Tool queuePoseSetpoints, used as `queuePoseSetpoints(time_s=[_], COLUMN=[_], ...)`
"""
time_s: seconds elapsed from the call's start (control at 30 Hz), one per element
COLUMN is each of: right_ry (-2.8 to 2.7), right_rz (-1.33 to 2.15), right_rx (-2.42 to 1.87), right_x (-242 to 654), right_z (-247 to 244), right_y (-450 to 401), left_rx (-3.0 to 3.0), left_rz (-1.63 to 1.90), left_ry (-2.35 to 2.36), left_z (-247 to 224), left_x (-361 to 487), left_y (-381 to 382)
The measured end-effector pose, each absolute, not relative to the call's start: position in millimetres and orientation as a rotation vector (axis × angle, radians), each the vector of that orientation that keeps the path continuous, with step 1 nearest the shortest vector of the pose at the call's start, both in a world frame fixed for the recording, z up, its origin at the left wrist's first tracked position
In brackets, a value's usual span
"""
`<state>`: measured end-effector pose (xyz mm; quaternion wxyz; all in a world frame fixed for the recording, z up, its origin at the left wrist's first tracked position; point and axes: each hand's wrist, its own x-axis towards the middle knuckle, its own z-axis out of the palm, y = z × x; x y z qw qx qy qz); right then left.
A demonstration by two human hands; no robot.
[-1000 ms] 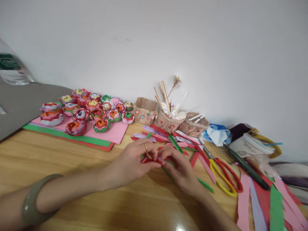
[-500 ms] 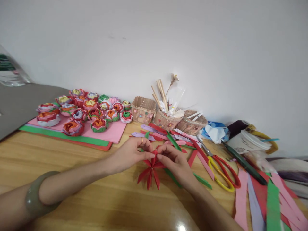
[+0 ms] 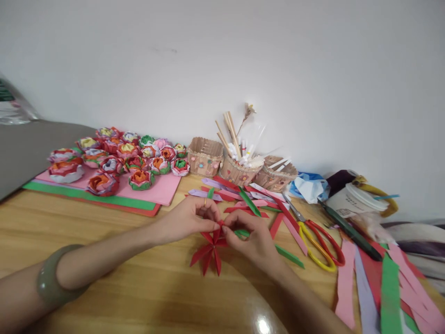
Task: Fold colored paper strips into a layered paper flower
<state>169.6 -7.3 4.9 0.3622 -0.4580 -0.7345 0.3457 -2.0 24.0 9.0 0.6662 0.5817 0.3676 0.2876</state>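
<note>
Between my hands hangs a red folded-paper flower (image 3: 207, 254) with several pointed petals spreading downward above the table. My left hand (image 3: 194, 217) pinches its upper part from the left with thumb and forefinger; a ring is on one finger and a green bangle (image 3: 57, 276) circles the forearm. From the right, my right hand (image 3: 251, 236) pinches the same top end, its fingertips nearly touching the left ones. The flower's centre is partly hidden by my fingers. Folded paper strips (image 3: 249, 200) in red, green, pink and lilac lie just behind my right hand.
Finished paper flowers (image 3: 141, 180) stand on stacked coloured sheets (image 3: 170, 188) at left. Three small wooden baskets (image 3: 205, 157) line the wall, one holding sticks. Scissors (image 3: 318, 243), a green cutter (image 3: 351, 232), a white tub (image 3: 356, 202) and cut paper strips (image 3: 389, 292) occupy the right.
The red paper flower has tilted and shifted slightly left, and both hands have turned a little with it. They still pinch its top. The whole view has moved slightly.
</note>
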Motion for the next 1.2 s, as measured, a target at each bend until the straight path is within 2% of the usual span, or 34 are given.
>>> queuePoseSetpoints(time_s=[0.13, 0.23, 0.3, 0.37, 0.47, 0.6, 0.83, 0.93, 1.1, 1.2], right_ry=[-2.066, -2.054, -2.037, -2.014, -1.950, -1.897, -1.858, -1.920, -2.055, -2.118], right_rz=[0.359, 0.058, 0.118, 0.393, 0.733, 0.804, 1.063, 0.993, 0.594, 0.549], right_rx=[-1.145, -1.176, -1.201, -1.233, -1.312, -1.373, -1.417, -1.385, -1.413, -1.394], right_x=[167.0, 164.8, 164.9, 166.3, 169.0, 170.0, 169.4, 169.2, 167.0, 166.5], right_z=[-3.1, -9.4, -10.5, -9.3, -6.7, -6.6, -5.8, -5.8, -7.1, -7.1], right_y=[-12.5, -15.1, -14.0, -10.8, -5.2, -2.3, -0.9, -2.5, -7.3, -7.9], left_rx=[1.544, 1.980, 2.319, 2.440, 2.163, 1.597, 1.365, 1.329, 1.370, 1.469], left_rz=[0.714, 0.884, 1.016, 1.063, 0.984, 0.712, 0.700, 0.673, 0.658, 0.686], left_ry=[0.890, 0.891, 0.808, 0.766, 0.924, 1.062, 1.042, 1.027, 1.022, 1.066], left_z=[7.2, 1.2, -2.9, -5.1, -3.7, -0.3, -2.0, -1.2, -4.0, -5.1], left_x=[-2.2, -4.0, -5.0, -5.1, -3.3, -0.5, -1.2, -1.4, -0.6, 0.6], left_y=[20.2, 15.5, 13.0, 12.0, 14.3, 21.6, 27.3, 27.4, 25.8, 20.8])
